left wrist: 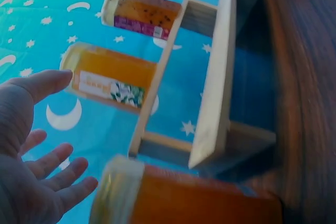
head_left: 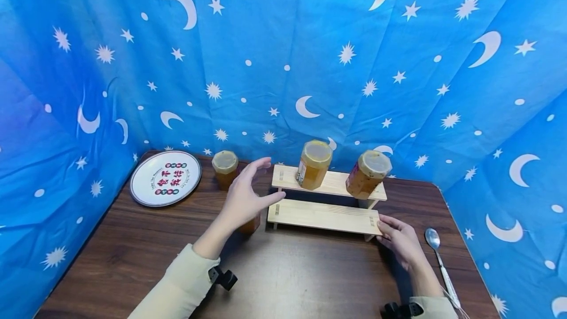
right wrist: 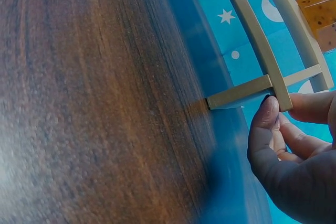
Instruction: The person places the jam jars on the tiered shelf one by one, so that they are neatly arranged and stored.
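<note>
A two-tier wooden shelf (head_left: 325,216) stands on the table. My right hand (head_left: 400,241) pinches the right end of its lower board between thumb and fingers, as the right wrist view also shows. On the upper board sit a jar of clear amber contents (head_left: 313,166) and, to its right, a jar with dark specks (head_left: 367,175). My left hand (head_left: 248,196) hovers left of the shelf, fingers spread and thumb apart, holding nothing. Below it is another amber jar (left wrist: 199,195), largely hidden by the hand in the head view. One more jar (head_left: 225,170) stands behind that hand.
A white plate (head_left: 190,193) with red lettering lies at the back left. To the right of my right hand lies a spoon (head_left: 438,252), and whisk-like wires (head_left: 456,304) show at the lower edge. A blue star-patterned cloth (head_left: 266,53) hangs around the dark wooden table (head_left: 305,274).
</note>
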Motion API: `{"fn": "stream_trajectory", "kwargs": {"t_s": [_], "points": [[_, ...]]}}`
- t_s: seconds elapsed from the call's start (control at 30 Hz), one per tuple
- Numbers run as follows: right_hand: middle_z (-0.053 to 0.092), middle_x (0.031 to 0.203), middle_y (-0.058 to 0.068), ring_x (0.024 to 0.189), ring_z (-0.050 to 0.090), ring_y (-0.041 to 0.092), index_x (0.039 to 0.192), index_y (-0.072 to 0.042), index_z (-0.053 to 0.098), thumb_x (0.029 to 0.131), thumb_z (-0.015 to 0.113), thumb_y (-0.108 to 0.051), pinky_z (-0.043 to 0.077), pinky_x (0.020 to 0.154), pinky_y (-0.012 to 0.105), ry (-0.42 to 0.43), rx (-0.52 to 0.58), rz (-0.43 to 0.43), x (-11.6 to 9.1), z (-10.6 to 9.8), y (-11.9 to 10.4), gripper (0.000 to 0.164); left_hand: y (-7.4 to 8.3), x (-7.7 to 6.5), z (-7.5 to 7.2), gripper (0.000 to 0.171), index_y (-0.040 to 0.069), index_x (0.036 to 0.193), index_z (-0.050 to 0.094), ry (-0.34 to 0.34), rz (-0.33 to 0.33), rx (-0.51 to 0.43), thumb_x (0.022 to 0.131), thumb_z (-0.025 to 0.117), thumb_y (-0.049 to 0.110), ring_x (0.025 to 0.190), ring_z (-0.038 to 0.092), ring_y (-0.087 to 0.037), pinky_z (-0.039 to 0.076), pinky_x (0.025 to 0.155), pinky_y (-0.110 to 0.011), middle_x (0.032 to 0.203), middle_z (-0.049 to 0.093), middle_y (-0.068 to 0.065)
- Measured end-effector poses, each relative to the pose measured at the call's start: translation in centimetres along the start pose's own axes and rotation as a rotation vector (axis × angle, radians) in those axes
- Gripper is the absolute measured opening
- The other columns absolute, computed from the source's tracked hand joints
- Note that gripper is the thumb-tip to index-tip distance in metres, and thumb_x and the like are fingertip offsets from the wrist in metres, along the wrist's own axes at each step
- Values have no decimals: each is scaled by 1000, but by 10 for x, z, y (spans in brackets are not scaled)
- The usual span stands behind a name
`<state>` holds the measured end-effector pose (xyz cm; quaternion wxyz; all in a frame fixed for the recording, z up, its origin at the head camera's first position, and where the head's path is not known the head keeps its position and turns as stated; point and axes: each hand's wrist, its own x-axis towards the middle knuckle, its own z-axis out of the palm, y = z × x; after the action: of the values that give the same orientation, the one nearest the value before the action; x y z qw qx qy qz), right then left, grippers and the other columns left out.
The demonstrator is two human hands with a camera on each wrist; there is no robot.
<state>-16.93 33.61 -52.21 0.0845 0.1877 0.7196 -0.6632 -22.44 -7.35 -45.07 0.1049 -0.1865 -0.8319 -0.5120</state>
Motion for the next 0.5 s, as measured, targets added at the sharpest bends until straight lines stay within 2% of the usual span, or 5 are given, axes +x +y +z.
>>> {"fn": "stream_trajectory", "kwargs": {"t_s": [0.27,0.5], "points": [[61,112,3,89,63,7,153,11,35,108,56,-12,58,81,25,12,-8,1,0,1,-1,55,-27,-24,-23,88,32,153,46,-21,-10,27,78,90,49,141,44,-19,37,114,-56,151,51,7],[62,110,2,89,63,7,153,11,35,108,56,-12,58,82,25,15,-13,6,-2,2,-1,55,-55,-44,-32,100,32,154,38,-61,-54,-74,73,96,41,141,42,-21,33,114,-61,152,49,1]]}}
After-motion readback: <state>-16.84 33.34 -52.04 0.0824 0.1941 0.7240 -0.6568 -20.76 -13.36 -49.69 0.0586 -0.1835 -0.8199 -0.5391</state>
